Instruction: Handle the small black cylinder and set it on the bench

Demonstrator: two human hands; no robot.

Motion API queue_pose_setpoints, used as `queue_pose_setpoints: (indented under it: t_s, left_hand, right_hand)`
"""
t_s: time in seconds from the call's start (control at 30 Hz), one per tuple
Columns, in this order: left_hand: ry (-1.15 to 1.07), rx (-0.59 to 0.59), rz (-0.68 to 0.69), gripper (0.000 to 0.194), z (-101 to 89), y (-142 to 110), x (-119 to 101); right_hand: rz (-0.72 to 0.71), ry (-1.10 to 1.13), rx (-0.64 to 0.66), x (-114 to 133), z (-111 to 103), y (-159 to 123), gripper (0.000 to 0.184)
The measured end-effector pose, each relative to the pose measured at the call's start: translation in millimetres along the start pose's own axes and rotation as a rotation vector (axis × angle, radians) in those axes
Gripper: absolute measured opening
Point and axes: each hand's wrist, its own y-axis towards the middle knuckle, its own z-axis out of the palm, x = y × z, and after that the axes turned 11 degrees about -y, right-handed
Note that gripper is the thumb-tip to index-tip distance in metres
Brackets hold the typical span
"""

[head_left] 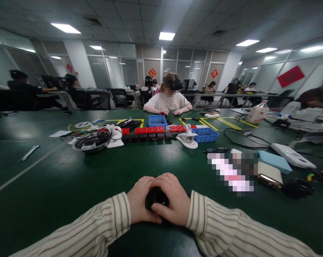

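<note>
Striped sleeves (pixel 97 222) nearest, a glossy black object (pixel 156 197) between my palms

My cuffs come in from both lower corners over the green table (pixel 57 185). My left hand (pixel 140 200) and right hand (pixel 176 200) are cupped, fingers curled round the glossy black object between them, leaving only a small gap. My right thumb lies across its near side. So much of it is covered that I can't fairly say what it is, or whether it rests on the table.

Beyond, to my right, are a black round item (pixel 297 187), a cream case (pixel 270 175), a light-blue case (pixel 275 161) and a white device (pixel 293 156). A wrench (pixel 29 153) lies well off to my left. Farther ahead come a metal bowl (pixel 90 149) of cables, a white clip stand (pixel 187 138), a blue tray (pixel 208 136) and a row of red blocks (pixel 149 130). Across the table sits a person in a white shirt (pixel 168 100).
</note>
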Motion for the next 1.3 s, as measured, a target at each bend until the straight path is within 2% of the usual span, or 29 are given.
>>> queue_pose_setpoints:
  t_s: [0.07, 0.13, 0.3, 0.4, 0.5, 0.63, 0.73, 0.83, 1.0, 1.1, 1.2, 1.3]
  left_hand:
    - [0.03, -0.025, -0.009, 0.078, 1.2, -1.7, -2.7]
    - [0.089, -0.039, -0.02, 0.073, 3.4, -3.6, -5.1]
    - [0.12, -0.011, -0.013, 0.041, 7.6, -3.8, -5.2]
    - [0.041, 0.034, 0.019, 0.028, 7.1, -0.4, -2.1]
    - [-0.01, 0.062, 0.029, 0.018, 6.0, 2.6, 0.5]
    - [-0.013, 0.076, 0.04, 0.03, 5.0, 4.1, 3.0]
    - [0.02, 0.086, 0.058, 0.053, 4.7, 3.6, 3.7]
    - [0.066, 0.072, 0.075, 0.063, 5.4, 1.8, 2.1]
    - [0.13, -0.012, 0.009, 0.073, 9.2, -2.6, -4.7]
    - [0.176, -0.02, -0.015, 0.064, 11.4, -3.8, -8.2]
    - [0.184, -0.032, -0.029, 0.047, 12.1, -3.4, -8.5]
    - [0.133, 0.001, -0.01, 0.037, 10.5, -1.5, -5.5]
  right_hand:
    - [0.085, -0.044, -0.014, -1.1, 3.3, -0.8, 0.056]
    - [0.122, -0.083, -0.002, -1.7, 6.2, -1.2, 0.056]
    - [0.121, -0.121, 0.086, 1.0, 7.1, -0.5, 0.029]
    - [0.073, -0.082, 0.072, 3.6, 5.1, -0.3, 0.012]
    - [-0.065, -0.011, 0.072, 4.6, 3.3, -0.5, 0.013]
    - [-0.245, 0.065, 0.066, 4.8, 1.6, -0.9, 0.012]
    - [-0.26, 0.081, 0.054, 5.9, -0.4, -0.5, 0.016]
    - [-0.179, 0.079, 0.022, 6.9, -1.9, 0.1, 0.022]
    - [0.137, 0.014, 0.014, 6.9, 1.7, -1.2, 0.034]
    - [0.214, -0.051, 0.069, 9.0, 5.2, -2.0, 0.025]
    - [0.168, -0.066, 0.076, 11.2, 5.7, -1.8, 0.014]
    - [0.084, -0.006, 0.048, 11.4, 3.3, -1.5, 0.008]
